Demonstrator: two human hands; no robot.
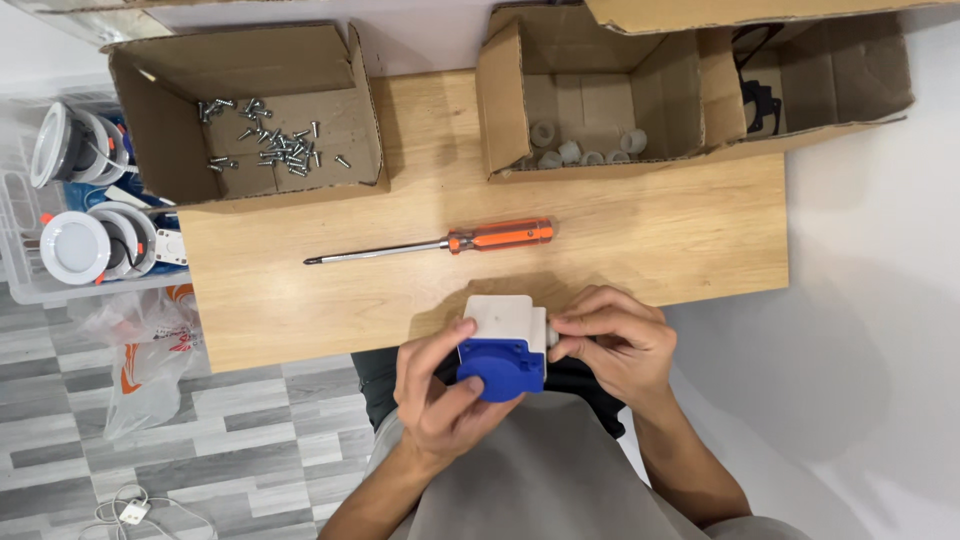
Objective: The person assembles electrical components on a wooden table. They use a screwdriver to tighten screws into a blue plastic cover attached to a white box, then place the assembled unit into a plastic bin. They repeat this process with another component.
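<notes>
1. Far left, off the table: a clear crate (20, 215) holding round white lamp fittings (75, 245), above a crumpled plastic bag (150, 350) on the grey floor.
2. Back left of the wooden table (650, 240): an open cardboard box (245, 110) with loose screws (265, 145) scattered on its bottom.
3. Centre of the table: a screwdriver (430, 243) with an orange handle. Its long axis runs left to right, tip to the left, handle to the right. It lies just beyond my hands, apart from both; the handle end is closer to my right hand.
4. My left hand (440, 385) is closed around the socket box (503, 345), a white housing with a blue hinged cover. Thumb and fingers clasp the blue part from the left and below. The box sits at the near table edge, over my lap, between both hands.
5. My right hand (610, 340) pinches a small white fitting (552, 338) on the box's right side, fingertips closed on it.
6. Back right: a second cardboard box (590, 100) with white plastic rings (585, 150); beside it, a third box (820, 75) with black parts.
7. Open room: bare tabletop lies between the screwdriver and the boxes, and to the right of the handle up to the table's right edge.
</notes>
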